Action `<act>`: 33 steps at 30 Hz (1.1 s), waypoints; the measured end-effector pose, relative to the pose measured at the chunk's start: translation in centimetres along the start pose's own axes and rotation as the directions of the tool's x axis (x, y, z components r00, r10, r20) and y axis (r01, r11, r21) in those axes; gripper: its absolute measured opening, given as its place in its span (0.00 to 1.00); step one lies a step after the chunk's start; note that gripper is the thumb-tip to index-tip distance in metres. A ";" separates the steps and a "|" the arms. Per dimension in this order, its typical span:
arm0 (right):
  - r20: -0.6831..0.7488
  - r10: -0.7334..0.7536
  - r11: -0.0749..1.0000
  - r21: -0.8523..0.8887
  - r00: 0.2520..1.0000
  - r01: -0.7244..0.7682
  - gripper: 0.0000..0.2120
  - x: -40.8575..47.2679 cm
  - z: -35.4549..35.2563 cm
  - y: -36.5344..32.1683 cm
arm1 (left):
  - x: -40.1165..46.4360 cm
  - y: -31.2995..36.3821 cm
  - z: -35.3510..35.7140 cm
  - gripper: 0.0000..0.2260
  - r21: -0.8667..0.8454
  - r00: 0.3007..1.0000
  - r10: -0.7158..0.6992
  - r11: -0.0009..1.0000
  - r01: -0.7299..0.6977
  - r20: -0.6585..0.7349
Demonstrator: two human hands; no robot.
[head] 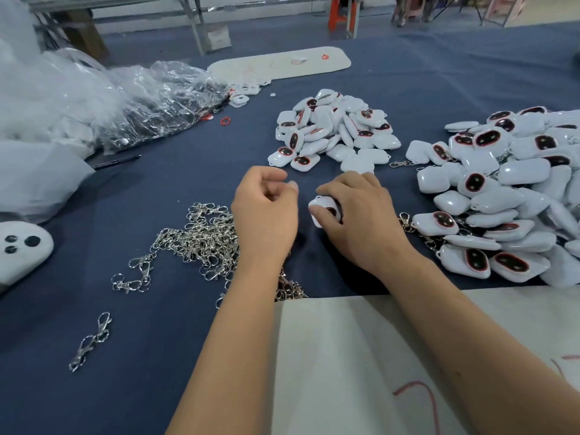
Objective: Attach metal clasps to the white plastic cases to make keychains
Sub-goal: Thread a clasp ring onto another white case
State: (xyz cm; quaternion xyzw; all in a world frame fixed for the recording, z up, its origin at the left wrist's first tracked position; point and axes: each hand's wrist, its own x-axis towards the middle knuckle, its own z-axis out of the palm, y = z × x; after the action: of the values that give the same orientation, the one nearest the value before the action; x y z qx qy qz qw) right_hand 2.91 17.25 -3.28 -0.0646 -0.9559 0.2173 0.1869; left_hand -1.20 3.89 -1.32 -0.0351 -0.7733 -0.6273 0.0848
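Our right hand (pixel 354 211) grips a white case (pixel 323 208); our left hand (pixel 266 208) hangs curled, apparently empty, beside the clasps (pixel 201 237).

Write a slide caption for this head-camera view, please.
Right hand grips a white case; left hand curls beside a clasp heap.

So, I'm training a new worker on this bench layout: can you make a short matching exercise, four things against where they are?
Things:
1. loose clasps
2. pen
3. case
4. clear bag

Places:
A. far left of the cloth
B. in the right hand
C. beside the left hand, on its left
D. left, just in front of the bag

Pairs: 1-C, 2-D, 3-B, 4-A
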 end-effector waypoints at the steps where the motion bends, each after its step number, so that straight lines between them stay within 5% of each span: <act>1: 0.018 -0.020 1.000 0.018 1.000 0.020 0.15 0.0 -0.1 0.0 | 0.3 0.1 -0.3 0.04 -0.054 0.998 -0.047 0.998 0.045 -0.037; 6: 0.077 -0.105 0.975 0.204 0.992 0.087 0.11 -0.5 -0.3 -0.6 | 1.5 -0.4 -2.2 0.06 0.032 0.992 -0.007 0.999 0.011 -0.122; 9: 0.073 -0.156 0.963 0.235 0.985 0.135 0.14 -0.8 -0.5 -1.0 | 1.3 -0.9 -2.6 0.07 0.307 0.990 0.141 0.942 -0.132 -0.006; 12: 0.086 -0.232 0.942 0.269 0.969 0.202 0.17 -0.8 -1.1 -1.3 | 1.1 -0.9 -2.4 0.06 0.340 0.984 0.174 0.925 -0.171 0.021; 18: 0.202 -0.324 0.946 0.042 0.924 0.322 0.10 -1.3 -0.9 -3.0 | 1.4 -0.9 -2.5 0.02 0.272 0.980 0.143 0.957 -0.100 -0.142; 28: 0.100 -0.241 0.970 -0.010 0.965 0.244 0.06 -1.1 -0.5 -2.6 | 1.0 -0.6 -2.1 0.05 0.197 0.979 0.190 0.965 -0.174 -0.069; 33: -0.107 0.040 0.945 0.328 0.993 -0.002 0.05 -0.5 -0.6 -1.1 | 0.7 -0.6 -1.2 0.07 0.025 0.968 0.061 0.997 -0.069 0.244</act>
State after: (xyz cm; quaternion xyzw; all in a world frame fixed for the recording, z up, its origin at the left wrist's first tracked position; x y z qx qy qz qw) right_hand 3.59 16.36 -2.41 -0.0550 -0.8937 0.3710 0.2462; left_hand -1.85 2.58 -1.53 -0.1355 -0.7865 -0.6024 0.0104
